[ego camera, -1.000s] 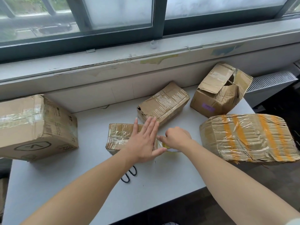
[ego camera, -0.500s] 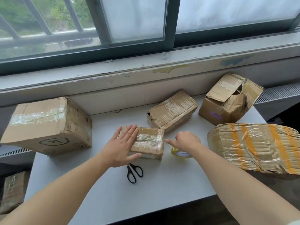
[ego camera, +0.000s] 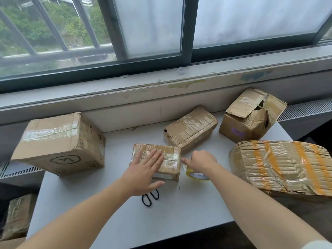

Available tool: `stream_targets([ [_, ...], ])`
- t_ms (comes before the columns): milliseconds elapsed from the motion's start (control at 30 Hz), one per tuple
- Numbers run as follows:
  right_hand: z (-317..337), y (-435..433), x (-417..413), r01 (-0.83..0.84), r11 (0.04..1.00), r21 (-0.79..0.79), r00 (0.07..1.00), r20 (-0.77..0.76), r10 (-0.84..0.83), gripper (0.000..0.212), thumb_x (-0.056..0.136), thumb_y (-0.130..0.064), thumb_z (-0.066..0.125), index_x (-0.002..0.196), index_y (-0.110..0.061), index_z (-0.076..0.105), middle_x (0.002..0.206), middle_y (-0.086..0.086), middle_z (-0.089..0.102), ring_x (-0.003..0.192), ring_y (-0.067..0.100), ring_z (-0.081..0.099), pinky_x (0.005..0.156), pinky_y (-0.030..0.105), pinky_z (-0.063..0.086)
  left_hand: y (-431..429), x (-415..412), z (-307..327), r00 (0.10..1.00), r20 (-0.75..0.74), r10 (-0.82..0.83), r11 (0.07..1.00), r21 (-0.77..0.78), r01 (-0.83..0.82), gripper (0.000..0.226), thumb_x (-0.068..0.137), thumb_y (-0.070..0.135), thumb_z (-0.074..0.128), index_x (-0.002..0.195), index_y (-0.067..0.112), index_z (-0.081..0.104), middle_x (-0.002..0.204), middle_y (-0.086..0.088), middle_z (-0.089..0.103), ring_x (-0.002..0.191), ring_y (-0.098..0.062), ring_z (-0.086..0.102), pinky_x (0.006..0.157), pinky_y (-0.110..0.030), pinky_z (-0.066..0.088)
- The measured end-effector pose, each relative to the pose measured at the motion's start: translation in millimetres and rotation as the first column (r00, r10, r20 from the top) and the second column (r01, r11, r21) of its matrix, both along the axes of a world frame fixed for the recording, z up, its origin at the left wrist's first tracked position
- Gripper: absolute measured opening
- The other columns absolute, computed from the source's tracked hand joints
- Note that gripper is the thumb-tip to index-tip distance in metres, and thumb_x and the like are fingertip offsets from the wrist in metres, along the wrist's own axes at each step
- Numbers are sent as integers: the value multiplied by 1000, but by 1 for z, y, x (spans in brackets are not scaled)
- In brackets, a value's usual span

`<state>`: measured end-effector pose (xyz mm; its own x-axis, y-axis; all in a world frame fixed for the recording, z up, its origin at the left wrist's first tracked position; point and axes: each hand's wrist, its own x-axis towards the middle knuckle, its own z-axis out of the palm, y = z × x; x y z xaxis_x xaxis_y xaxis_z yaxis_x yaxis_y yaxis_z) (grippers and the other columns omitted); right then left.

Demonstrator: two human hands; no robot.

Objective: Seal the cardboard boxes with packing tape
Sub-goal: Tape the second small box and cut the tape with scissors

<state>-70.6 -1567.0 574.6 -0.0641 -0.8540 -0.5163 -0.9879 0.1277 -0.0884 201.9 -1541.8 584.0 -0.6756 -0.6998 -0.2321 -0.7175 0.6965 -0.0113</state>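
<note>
A small taped cardboard box (ego camera: pixel 168 155) lies in the middle of the white table (ego camera: pixel 179 221). My left hand (ego camera: pixel 143 173) lies flat on its top with straight fingers, the thumb along its near side. My right hand (ego camera: pixel 201 161) is just right of the box, fingers curled, its index finger pointing at the box's right edge. A yellow tape roll (ego camera: pixel 196 175) sits under that hand; clear tape seems to run from it to the box. Whether the hand grips the roll is hidden.
Black scissors (ego camera: pixel 150 198) lie near my left wrist. Other boxes stand around: a large one (ego camera: pixel 59 142) at left, a flat one (ego camera: pixel 190 128) behind, a torn one (ego camera: pixel 251 115) back right, an orange-striped one (ego camera: pixel 280 166) at right. A wall and windowsill rise behind.
My left hand slid left across the small box's top and now lies over its left part. The tape roll came into view under my right hand. The camera tilted up.
</note>
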Motion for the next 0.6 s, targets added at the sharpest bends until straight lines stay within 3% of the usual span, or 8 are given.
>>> stream_targets([
  [133,0,2,-1,5,1000,-16,1000,1,-5,70,97,-75,37,107,-14,69,110,9,70,106,30,64,74,34,44,15,-35,-9,994,-87,63,996,68,-57,87,93,81,3,163,30,-5,171,2,-12,155,-20,-19,124,-52,-10],
  [267,2,1,1,12,1000,-15,1000,8,-12,69,98,-73,37,110,-13,69,113,10,69,108,31,64,75,34,44,9,-35,0,990,-62,124,981,156,-113,82,88,78,0,161,41,-9,168,10,-21,153,-12,-25,125,-50,-13],
  [400,3,2,3,15,1000,-18,1000,7,-15,69,98,-73,37,111,-13,69,115,10,70,109,31,64,76,34,43,12,-41,10,994,16,107,977,182,-108,83,91,80,4,160,39,-19,165,15,-29,152,-15,-29,122,-61,-14],
  [600,5,5,-4,33,999,-9,999,1,-33,70,98,-72,37,116,-12,68,117,11,70,111,31,64,76,34,43,24,-67,0,991,-64,121,980,166,-109,86,97,75,23,163,31,-14,168,17,-23,152,-9,-26,122,-62,-13],
])
